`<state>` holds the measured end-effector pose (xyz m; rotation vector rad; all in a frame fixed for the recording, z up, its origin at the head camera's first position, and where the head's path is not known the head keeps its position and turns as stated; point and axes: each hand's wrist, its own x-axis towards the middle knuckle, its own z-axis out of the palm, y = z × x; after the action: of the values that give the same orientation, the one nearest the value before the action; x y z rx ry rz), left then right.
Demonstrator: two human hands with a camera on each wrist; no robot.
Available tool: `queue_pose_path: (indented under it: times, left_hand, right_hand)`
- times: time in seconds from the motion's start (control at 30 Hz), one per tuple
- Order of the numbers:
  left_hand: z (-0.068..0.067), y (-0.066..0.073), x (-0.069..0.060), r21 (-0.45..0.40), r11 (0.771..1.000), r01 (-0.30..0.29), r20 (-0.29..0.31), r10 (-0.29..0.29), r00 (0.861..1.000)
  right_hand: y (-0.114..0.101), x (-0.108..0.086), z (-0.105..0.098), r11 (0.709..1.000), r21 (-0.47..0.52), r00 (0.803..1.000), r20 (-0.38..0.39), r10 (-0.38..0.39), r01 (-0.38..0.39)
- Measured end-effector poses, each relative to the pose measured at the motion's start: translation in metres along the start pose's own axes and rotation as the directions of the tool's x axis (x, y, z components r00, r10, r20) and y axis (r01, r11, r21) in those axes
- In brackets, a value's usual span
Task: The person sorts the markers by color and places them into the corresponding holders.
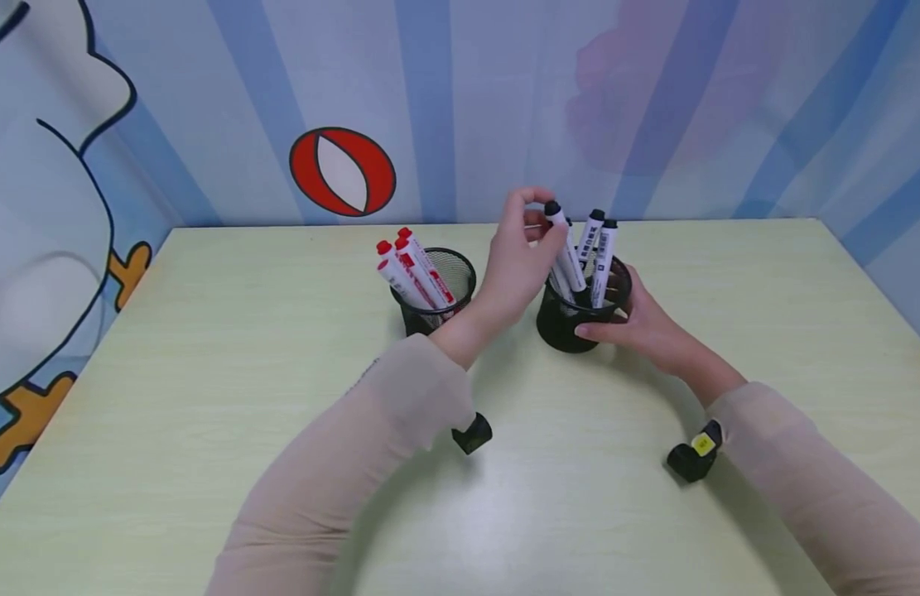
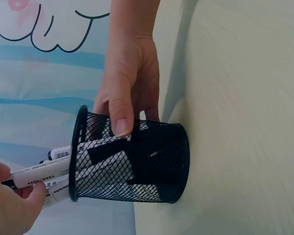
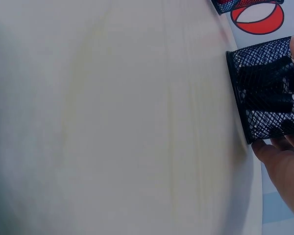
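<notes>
My left hand [image 1: 521, 252] pinches a white marker with a black cap [image 1: 571, 255] near its top. The marker's lower end is inside the right-hand black mesh pen holder [image 1: 567, 329]. Around that holder's side my right hand [image 1: 647, 324] is curled, with the thumb on the front of the mesh. Several other black-capped markers [image 1: 603, 263] lean in the same holder. In the left wrist view the thumb and fingers of the left hand [image 2: 12, 203] grip the marker [image 2: 44, 174] just outside the rim.
To the left stands a second black mesh pen holder [image 1: 460, 263] with several red-capped white markers [image 1: 422, 277], partly hidden by my left forearm. Both holders are on a pale wooden table [image 1: 281, 331] near its back edge. A printed curtain [image 1: 489, 108] hangs behind.
</notes>
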<state>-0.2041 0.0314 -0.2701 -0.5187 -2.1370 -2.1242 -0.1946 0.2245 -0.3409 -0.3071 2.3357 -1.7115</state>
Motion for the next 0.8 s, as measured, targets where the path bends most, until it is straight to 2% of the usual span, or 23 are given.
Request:
queue_pose_path:
  times: [0.47,0.7,0.8]
  left_hand:
    - [0.0049,-0.0094,0.0003,0.166,0.98,-0.106,0.064,0.096,0.993]
    - [0.0058,-0.0093,0.0005,0.276,0.948,-0.16,0.089,0.141,0.986]
    - [0.0069,-0.0097,0.0007,0.292,0.941,-0.17,0.089,0.15,0.985]
  right_hand:
    - [0.0021,0.0005,-0.0011,1.0,0.01,1.0,0.009,-0.005,0.005]
    - [0.0027,0.0007,-0.0009,1.0,0.019,1.0,0.013,-0.008,0.008]
    - [0.0028,0.0008,-0.0008,1.0,0.022,1.0,0.012,-0.011,0.011]
